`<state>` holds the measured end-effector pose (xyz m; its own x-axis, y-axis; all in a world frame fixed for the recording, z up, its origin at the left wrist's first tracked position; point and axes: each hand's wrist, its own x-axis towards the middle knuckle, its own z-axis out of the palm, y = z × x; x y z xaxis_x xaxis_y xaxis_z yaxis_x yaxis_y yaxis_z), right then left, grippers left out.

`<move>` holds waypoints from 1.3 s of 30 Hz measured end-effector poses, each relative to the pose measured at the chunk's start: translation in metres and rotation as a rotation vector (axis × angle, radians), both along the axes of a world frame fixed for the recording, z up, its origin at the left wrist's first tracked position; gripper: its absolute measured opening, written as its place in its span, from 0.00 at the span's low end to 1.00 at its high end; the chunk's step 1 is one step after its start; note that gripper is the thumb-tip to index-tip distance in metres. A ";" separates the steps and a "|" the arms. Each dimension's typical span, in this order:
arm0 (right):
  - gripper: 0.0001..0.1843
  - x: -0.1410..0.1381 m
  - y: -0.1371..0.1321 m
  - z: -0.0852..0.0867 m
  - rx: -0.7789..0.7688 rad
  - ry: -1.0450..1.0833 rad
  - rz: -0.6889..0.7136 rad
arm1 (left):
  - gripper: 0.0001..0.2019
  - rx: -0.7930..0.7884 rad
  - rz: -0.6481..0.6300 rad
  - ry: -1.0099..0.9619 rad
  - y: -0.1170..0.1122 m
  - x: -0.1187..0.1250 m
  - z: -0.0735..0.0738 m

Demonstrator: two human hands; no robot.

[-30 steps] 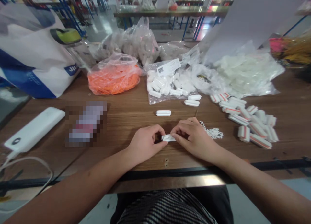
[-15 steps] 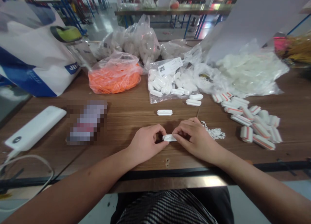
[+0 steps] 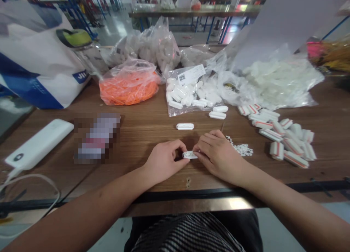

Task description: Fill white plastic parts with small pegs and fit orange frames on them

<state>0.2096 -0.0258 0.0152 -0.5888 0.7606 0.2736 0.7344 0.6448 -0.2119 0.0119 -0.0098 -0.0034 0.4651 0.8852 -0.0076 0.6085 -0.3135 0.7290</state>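
Between my hands, low over the wooden table, is a white slotted plastic piece (image 3: pixel 189 155), long and narrow. My left hand (image 3: pixel 164 159) pinches its left end between thumb and fingers. My right hand (image 3: pixel 218 153) has its thumb and fingers closed at the right end, which they cover; whether a small part is also in them is hidden. A similar white plastic piece (image 3: pixel 185 126) lies just beyond my hands. Beside my right hand is a heap of tiny white parts (image 3: pixel 242 150).
White pieces with orange strips (image 3: pixel 294 146) lie piled on the right. Along the back stand a bag of orange parts (image 3: pixel 128 86), a bag of white pieces (image 3: pixel 191 89) and a bag of translucent parts (image 3: pixel 284 78). A power bank (image 3: pixel 41 142) and a blurred-out phone (image 3: pixel 98 137) lie left.
My right hand has shifted very slightly, its fingers a little further left over the white piece. My left hand keeps its pinch in the same place.
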 end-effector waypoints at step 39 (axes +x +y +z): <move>0.11 0.004 -0.012 -0.006 0.138 0.125 0.024 | 0.04 -0.012 -0.007 0.006 0.000 0.000 0.004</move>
